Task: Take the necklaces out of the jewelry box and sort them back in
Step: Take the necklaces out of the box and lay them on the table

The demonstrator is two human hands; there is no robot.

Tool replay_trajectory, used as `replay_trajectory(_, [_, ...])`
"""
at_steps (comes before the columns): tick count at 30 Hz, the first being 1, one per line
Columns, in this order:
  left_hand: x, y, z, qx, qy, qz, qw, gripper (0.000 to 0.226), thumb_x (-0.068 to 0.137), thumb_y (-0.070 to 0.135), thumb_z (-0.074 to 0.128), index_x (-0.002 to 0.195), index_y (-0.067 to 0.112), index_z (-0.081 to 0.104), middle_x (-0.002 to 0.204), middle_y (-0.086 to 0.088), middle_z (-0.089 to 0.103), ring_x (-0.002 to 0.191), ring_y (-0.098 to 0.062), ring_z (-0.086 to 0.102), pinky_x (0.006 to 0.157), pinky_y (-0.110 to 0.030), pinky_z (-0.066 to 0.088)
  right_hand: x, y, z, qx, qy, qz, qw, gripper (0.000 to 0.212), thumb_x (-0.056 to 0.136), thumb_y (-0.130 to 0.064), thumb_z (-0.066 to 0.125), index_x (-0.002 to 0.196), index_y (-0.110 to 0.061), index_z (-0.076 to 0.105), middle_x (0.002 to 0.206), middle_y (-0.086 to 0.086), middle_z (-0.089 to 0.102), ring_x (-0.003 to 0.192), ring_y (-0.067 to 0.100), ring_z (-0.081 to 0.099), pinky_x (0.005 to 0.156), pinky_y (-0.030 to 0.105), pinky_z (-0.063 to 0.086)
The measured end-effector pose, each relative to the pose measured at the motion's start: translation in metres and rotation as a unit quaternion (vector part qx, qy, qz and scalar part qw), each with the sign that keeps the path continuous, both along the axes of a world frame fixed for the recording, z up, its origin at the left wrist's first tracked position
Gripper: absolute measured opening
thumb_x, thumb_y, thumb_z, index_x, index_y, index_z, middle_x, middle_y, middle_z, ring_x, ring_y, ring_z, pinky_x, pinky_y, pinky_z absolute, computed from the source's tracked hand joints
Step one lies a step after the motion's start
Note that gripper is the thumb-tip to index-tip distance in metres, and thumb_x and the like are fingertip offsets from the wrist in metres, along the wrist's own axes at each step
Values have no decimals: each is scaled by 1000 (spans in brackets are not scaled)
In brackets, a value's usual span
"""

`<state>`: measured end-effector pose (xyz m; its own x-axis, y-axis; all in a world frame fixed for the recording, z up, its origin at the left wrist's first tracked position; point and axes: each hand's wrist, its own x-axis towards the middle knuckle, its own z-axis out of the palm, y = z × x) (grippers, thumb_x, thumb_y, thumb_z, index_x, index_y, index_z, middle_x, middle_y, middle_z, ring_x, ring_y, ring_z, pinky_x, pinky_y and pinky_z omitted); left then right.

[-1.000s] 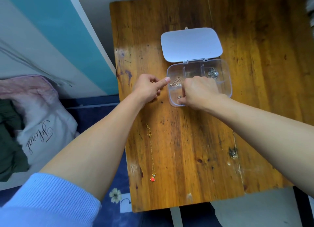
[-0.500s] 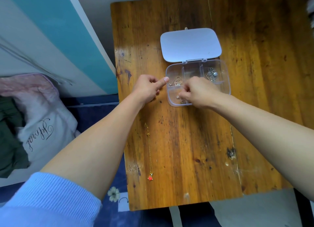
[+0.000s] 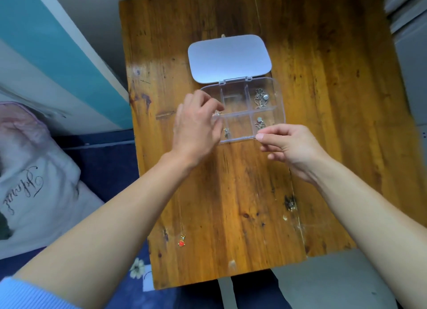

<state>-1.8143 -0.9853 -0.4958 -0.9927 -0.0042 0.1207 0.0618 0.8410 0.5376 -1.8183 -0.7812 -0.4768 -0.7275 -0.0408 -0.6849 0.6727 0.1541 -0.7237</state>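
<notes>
- At the far left a pale pillow (image 3: 34,181) with dark cursive letters lies below the wooden table (image 3: 323,123), beside a teal and white wall panel (image 3: 46,54).
- Near the front left part of the table lies a thin gold necklace with a red pendant (image 3: 182,242); it is stretched out on the wood, well apart from the box.
- The left hand (image 3: 196,128) covers the left end of the clear jewelry box (image 3: 280,105). Its fingers are curled over the left compartments, and a small piece of jewelry shows at the fingertips, but I cannot tell if the hand really grips it.
- The box is open, with its white lid (image 3: 228,59) lying flat on the table behind it. The box has six compartments. A small charm (image 3: 226,133) lies in the front middle one, a silver necklace (image 3: 261,99) lies bundled in the back right one, and another silver piece (image 3: 260,122) is in the front right one.
- The right hand (image 3: 291,147) is at the front right edge of the box. Its thumb and forefinger are pressed together on a fine chain (image 3: 253,137) that runs along the front rim.
</notes>
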Motion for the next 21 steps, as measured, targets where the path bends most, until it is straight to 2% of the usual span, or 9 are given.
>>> replay_trajectory(4, [4, 27, -2, -85, -62, -153, 983, 28, 85, 28, 61, 112, 21, 67, 106, -7, 55, 103, -28, 48, 83, -36, 33, 8, 14, -6, -75, -69, -55, 993, 7, 80, -3, 72, 86, -6, 69, 69, 4, 70, 61, 12, 67, 46, 17, 48])
replay_trajectory(6, [5, 33, -6, -116, -103, -172, 973, 32, 88, 35, 57, 117, 26, 64, 106, -5, 51, 105, -27, 44, 86, -36, 32, 10, 19, -9, -95, -86, -74, 989, 10, 81, -1, 70, 90, -4, 69, 76, 7, 73, 62, 12, 67, 46, 18, 48])
replay_trajectory(9, [5, 36, -9, -109, -127, -161, 973, 26, 91, 38, 55, 112, 28, 67, 101, -4, 49, 103, -26, 42, 85, -37, 31, 14, 26, -9, -117, -98, -91, 984, 13, 81, -1, 70, 93, -5, 69, 83, 10, 75, 62, 11, 66, 48, 18, 49])
replay_trajectory(12, [1, 36, -6, -69, -138, -147, 977, 20, 89, 37, 61, 99, 24, 72, 95, -3, 53, 98, -25, 46, 80, -36, 33, 16, 30, -10, -118, -102, -95, 983, 12, 80, -4, 72, 92, -6, 70, 79, 8, 74, 59, 9, 63, 47, 17, 48])
replay_trajectory(15, [-2, 35, 0, 1, -130, -133, 983, 15, 83, 32, 71, 85, 17, 74, 90, -4, 59, 93, -25, 50, 76, -38, 41, 19, 35, -10, -93, -101, -107, 985, 9, 77, -11, 76, 84, -8, 71, 68, 3, 71, 53, 8, 58, 44, 17, 46])
replay_trajectory(18, [-1, 33, 9, 76, -134, -99, 983, 14, 82, 28, 73, 78, 15, 70, 89, -4, 63, 92, -24, 53, 76, -37, 42, 24, 39, -7, -85, -94, -121, 984, 17, 73, -20, 78, 83, -9, 71, 63, 0, 68, 50, 7, 55, 42, 16, 44])
replay_trajectory(20, [0, 30, 18, 176, -184, -63, 965, 15, 84, 26, 71, 77, 14, 65, 88, -5, 69, 87, -31, 59, 78, -41, 46, 27, 41, -5, -95, -86, -124, 984, 26, 69, -24, 77, 87, -7, 70, 62, -1, 66, 50, 6, 54, 42, 16, 43])
replay_trajectory(21, [0, 27, 24, 245, -223, -45, 943, 16, 85, 25, 70, 79, 11, 65, 88, -8, 72, 86, -35, 62, 79, -43, 49, 29, 41, -4, -101, -81, -124, 984, 29, 68, -25, 77, 90, -6, 70, 62, -1, 66, 51, 6, 53, 43, 16, 43])
